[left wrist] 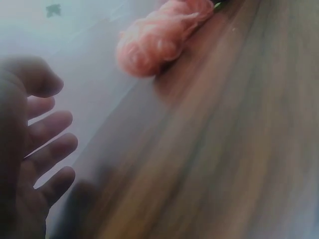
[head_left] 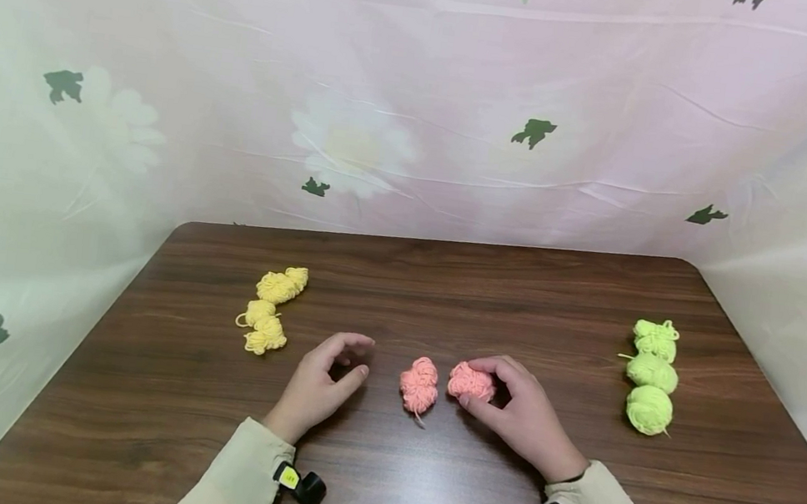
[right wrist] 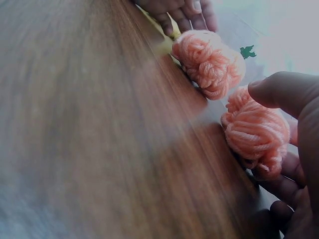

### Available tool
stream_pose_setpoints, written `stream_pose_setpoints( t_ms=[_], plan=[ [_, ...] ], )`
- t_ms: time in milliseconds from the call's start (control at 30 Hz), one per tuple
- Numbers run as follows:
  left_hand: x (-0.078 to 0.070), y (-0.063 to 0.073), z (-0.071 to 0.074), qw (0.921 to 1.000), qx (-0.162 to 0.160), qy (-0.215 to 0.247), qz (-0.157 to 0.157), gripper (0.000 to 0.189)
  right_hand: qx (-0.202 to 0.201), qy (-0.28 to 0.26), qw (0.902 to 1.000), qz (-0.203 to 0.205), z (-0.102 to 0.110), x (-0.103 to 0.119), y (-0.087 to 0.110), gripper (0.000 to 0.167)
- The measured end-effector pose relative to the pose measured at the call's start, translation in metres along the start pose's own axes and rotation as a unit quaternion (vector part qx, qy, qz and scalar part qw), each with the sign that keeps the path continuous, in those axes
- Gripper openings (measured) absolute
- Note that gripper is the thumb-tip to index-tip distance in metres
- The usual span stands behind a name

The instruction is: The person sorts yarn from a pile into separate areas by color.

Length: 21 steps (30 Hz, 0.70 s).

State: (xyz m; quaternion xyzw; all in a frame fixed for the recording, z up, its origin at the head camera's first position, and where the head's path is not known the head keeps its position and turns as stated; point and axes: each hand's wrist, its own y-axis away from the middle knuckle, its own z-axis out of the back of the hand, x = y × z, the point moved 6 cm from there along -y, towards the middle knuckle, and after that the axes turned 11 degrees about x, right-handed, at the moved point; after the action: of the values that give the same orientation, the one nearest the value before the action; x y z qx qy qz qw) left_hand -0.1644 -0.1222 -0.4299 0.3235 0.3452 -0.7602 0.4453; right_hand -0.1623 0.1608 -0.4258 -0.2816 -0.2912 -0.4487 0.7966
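Observation:
Two small pink yarn bundles are near the middle of the table. My right hand point(head_left: 523, 414) holds the right-hand pink yarn ball point(head_left: 471, 382) between thumb and fingers. In the right wrist view, the thumb lies over that pink yarn ball point(right wrist: 256, 134) and fingers curve behind it. Just left of it, apart in the head view, lies the other pink yarn bundle point(head_left: 420, 386), a loose end pointing toward me. To the left of that bundle, my left hand point(head_left: 323, 385) is over the table with loosely bent fingers, holding nothing; its spread fingers point(left wrist: 52, 127) show in the left wrist view.
On the left lie yellow yarn bundles point(head_left: 266, 328) in a crooked line. Several lime-green yarn bundles point(head_left: 653, 375) form a column at the right. The dark wooden table point(head_left: 407, 286) ends at a floral cloth backdrop point(head_left: 420, 119).

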Motion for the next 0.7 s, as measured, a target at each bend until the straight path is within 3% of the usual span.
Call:
stream_pose_setpoints(
  t_ms=[267, 467, 700],
  plan=[
    [-0.006, -0.007, -0.015, 0.9984, 0.051, -0.009, 0.020, 0.037, 0.000, -0.003, 1.0000, -0.001, 0.000, -0.001, 0.000, 0.038],
    [-0.007, -0.011, -0.027, 0.9939, 0.093, -0.044, 0.041, 0.055, -0.003, -0.003, 1.0000, 0.000, 0.000, -0.001, 0.000, 0.037],
    [-0.014, -0.015, -0.034, 0.9910, 0.099, -0.084, 0.034, 0.064, -0.002, -0.001, 1.0000, 0.001, 0.000, -0.001, 0.000, 0.037]
  ],
)
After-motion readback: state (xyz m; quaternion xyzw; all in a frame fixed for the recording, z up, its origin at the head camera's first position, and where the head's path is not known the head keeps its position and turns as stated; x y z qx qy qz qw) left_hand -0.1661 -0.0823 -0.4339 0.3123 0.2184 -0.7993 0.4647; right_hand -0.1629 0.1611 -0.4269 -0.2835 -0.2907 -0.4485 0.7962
